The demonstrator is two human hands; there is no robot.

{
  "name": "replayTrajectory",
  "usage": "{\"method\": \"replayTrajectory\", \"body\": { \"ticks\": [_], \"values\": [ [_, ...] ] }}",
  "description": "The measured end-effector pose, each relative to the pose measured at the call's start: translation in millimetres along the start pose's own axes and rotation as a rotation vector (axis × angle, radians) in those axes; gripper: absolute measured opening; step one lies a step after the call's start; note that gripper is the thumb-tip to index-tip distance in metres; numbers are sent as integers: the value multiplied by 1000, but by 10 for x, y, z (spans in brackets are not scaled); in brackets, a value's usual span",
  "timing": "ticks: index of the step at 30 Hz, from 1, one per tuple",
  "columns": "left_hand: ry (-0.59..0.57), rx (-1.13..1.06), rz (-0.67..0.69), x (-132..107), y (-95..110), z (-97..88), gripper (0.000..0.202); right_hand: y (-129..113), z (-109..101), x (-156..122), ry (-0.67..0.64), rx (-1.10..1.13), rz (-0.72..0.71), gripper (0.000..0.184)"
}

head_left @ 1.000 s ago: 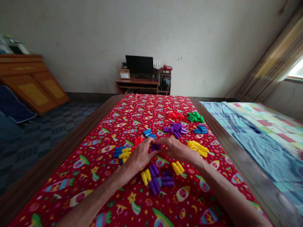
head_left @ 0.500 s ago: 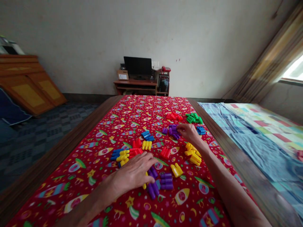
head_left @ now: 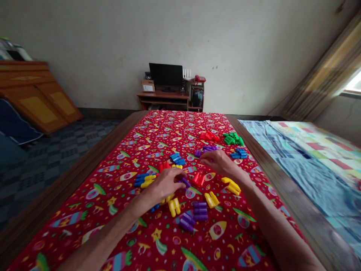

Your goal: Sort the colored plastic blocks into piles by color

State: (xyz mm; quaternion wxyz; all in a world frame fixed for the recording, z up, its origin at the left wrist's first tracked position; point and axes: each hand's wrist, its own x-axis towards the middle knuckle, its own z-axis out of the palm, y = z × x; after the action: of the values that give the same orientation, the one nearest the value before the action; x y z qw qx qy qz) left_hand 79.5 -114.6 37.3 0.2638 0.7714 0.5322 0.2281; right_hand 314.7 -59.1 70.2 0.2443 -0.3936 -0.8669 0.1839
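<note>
Many small plastic peg blocks lie on a table under a red rocket-print cloth (head_left: 169, 128). My left hand (head_left: 165, 184) is closed around a purple block (head_left: 185, 182) near the table's middle. My right hand (head_left: 218, 162) hovers palm down just in front of the purple pile (head_left: 207, 149), fingers curled; what they hold, if anything, is hidden. Between the hands lies a red block (head_left: 198, 178). Yellow blocks (head_left: 231, 185) sit under my right wrist. Closer to me lie a yellow block (head_left: 174, 206), another yellow one (head_left: 211, 199) and purple blocks (head_left: 199, 210).
Sorted piles sit at the far right of the cloth: red (head_left: 208, 136), green (head_left: 232, 139), blue (head_left: 239, 153). A blue block (head_left: 177, 158) and a blue-yellow cluster (head_left: 145, 180) lie left of centre. A bed with a checked blanket (head_left: 304, 158) borders the right side. A desk with a monitor (head_left: 166, 77) stands at the far wall.
My right hand has drawn back from the purple pile toward me. My left hand has lifted off the near purple blocks and moved forward, now gripping a purple block.
</note>
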Motion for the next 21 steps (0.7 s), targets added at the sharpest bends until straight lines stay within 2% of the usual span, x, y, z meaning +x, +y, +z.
{"method": "replayTrajectory", "body": {
  "ticks": [3,5,7,10,11,13,16,18,21],
  "values": [
    [167,-253,13,65,-54,16,24,-215,183,-5,-199,186,-112,20],
    [197,-345,31,78,-64,23,25,-290,287,0,-236,188,-138,17],
    [222,-349,57,74,-50,13,26,-287,317,17,-205,126,-116,15],
    [229,-172,92,12,31,-35,24,-139,198,41,-75,-30,3,15],
    [182,-82,104,-30,73,-51,22,-63,134,41,-36,-92,48,15],
    [-3,88,146,-148,165,-62,21,104,10,27,0,-206,129,14],
    [-253,273,232,-357,280,-7,27,323,-83,-15,-34,-300,184,11],
    [-332,355,261,-465,318,58,30,409,-77,-38,-54,-328,186,9],
    [-410,386,269,-531,319,123,25,432,-41,-48,-72,-399,206,8]
  ]
}}
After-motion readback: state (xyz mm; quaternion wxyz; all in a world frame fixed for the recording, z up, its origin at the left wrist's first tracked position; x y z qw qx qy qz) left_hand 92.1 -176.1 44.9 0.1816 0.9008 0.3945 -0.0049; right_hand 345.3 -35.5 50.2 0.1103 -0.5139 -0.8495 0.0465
